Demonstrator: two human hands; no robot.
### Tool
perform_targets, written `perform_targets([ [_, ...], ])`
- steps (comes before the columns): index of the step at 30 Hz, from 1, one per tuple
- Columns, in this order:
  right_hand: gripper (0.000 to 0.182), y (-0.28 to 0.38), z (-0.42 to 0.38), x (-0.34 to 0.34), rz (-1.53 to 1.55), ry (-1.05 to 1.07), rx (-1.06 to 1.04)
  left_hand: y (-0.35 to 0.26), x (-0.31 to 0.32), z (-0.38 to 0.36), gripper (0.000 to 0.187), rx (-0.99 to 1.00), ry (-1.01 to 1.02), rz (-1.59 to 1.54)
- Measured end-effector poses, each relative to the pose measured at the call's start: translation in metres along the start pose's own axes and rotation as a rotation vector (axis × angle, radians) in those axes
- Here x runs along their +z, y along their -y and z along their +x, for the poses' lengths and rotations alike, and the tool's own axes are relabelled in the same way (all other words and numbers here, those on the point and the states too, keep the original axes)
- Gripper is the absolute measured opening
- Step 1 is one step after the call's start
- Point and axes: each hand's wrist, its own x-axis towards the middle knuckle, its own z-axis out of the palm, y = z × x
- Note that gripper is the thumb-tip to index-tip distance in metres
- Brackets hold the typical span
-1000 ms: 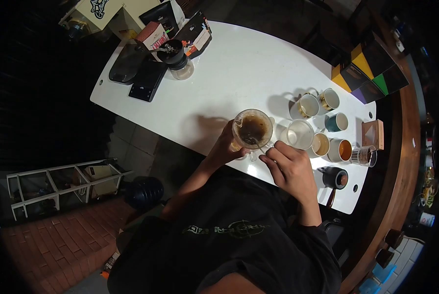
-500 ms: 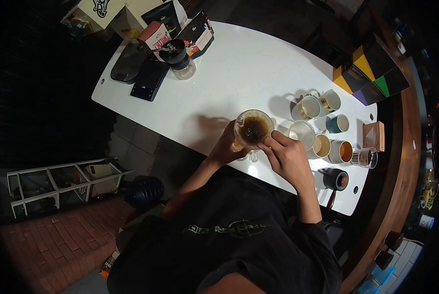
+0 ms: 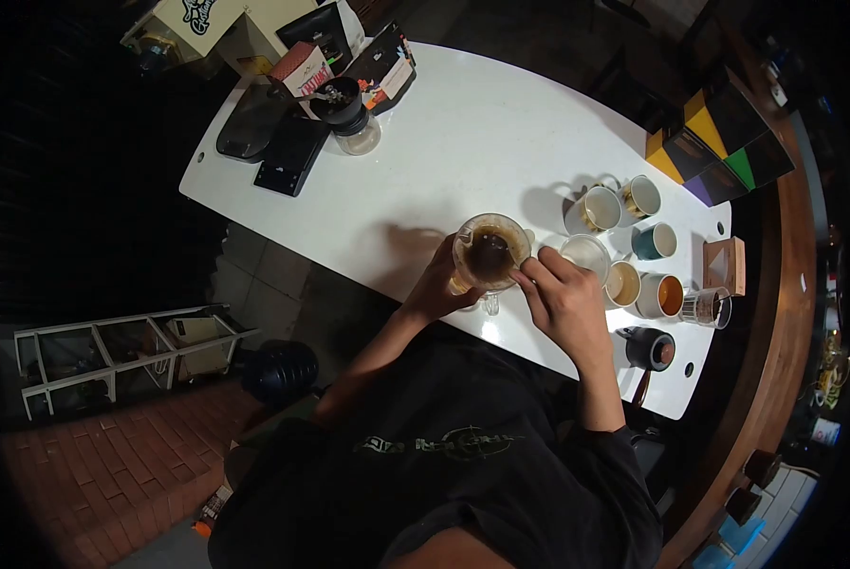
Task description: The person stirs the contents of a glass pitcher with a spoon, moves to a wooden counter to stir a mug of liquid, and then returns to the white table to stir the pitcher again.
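A round glass dripper (image 3: 490, 250) with dark brown liquid and grounds in it sits over a clear glass vessel (image 3: 490, 302) near the front edge of the white table (image 3: 472, 104). My left hand (image 3: 436, 284) is wrapped round the left side of the glassware. At the dripper's right rim, my right hand (image 3: 564, 300) has its fingers bent and pinched together; whatever lies between the fingertips is too small to make out. Just right of that hand are a clear glass bowl (image 3: 586, 256) and a cream-coloured cup (image 3: 623, 283).
Several cups, among them a teal one (image 3: 654, 241), stand at the right with a glass (image 3: 706, 307), a dark pot (image 3: 650, 349) and a wooden stand (image 3: 724, 266). A grinder (image 3: 357, 131), black scale (image 3: 292, 156) and bags (image 3: 380, 68) are at the back left.
My right hand has shifted slightly right and down along the dripper's rim. The liquid's surface in the dripper looks lower, with more of the wall showing.
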Motion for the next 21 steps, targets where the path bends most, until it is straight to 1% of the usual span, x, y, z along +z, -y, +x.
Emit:
perform_targets([
  [8, 0.015, 0.001, -0.003, 0.015, 0.088, 0.024, 0.074, 0.003, 0.001, -0.002, 0.082, -0.014, 0.009, -0.011],
  [10, 0.01, 0.003, -0.005, 0.014, 0.159, 0.049, 0.106, 0.004, 0.001, -0.001, 0.082, -0.008, 0.011, -0.015],
  [12, 0.01, 0.004, -0.005, 0.012, 0.178, 0.049, 0.109, 0.003, 0.001, -0.001, 0.082, -0.001, 0.012, -0.018],
  [14, 0.01, 0.005, -0.005, 0.01, 0.197, 0.049, 0.109, 0.0, 0.002, -0.002, 0.081, -0.035, -0.003, -0.054],
  [16, 0.014, 0.006, -0.005, 0.006, 0.222, 0.021, 0.093, -0.003, 0.001, -0.001, 0.081, -0.04, -0.006, -0.07],
  [18, 0.013, 0.006, -0.006, 0.002, 0.231, 0.012, 0.083, -0.004, 0.001, -0.001, 0.081, -0.048, -0.01, -0.087],
  [21, 0.012, 0.008, -0.007, -0.005, 0.249, -0.01, 0.078, -0.002, -0.001, 0.0, 0.083, 0.001, -0.007, -0.051],
])
